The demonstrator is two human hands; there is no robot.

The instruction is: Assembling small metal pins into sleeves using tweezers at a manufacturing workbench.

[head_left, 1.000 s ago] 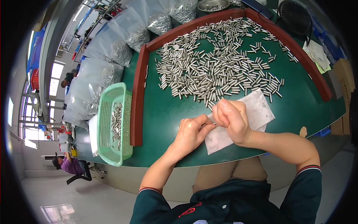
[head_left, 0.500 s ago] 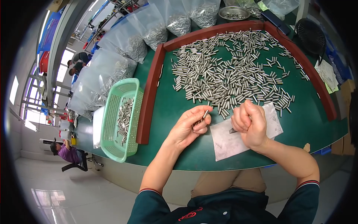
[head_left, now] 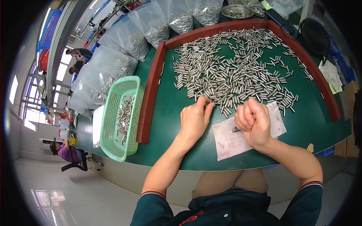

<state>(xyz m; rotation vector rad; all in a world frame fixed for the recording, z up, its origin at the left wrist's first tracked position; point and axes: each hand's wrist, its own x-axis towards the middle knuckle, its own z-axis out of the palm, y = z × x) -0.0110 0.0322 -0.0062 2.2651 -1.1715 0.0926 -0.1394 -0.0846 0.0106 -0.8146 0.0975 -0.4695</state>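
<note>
A broad heap of short silvery metal pins (head_left: 230, 71) lies spread over the green tabletop (head_left: 169, 124). At the heap's near edge, my left hand (head_left: 194, 118) is palm down with thumb and forefinger drawn together; whatever is in its curled fingers is hidden. To its right, my right hand (head_left: 254, 122) is closed in a fist around a tool. Only a dark, tapered tip (head_left: 235, 130) of it sticks out on the left, so its kind cannot be told. Beneath that fist lies a smudged whitish cloth or sheet (head_left: 226, 145).
A dark red wooden frame (head_left: 151, 94) bounds the heap. Left of it stands a green plastic basket (head_left: 107, 145) containing pins. Clear bags of pins (head_left: 156, 34) line the back, near a metal bowl (head_left: 237, 12). A black fan (head_left: 315, 35) stands at right. Other people sit far left.
My left hand has turned from palm up, with pins showing in its fingers, to palm down and reached forward to the heap's edge. My right hand has stayed nearly still.
</note>
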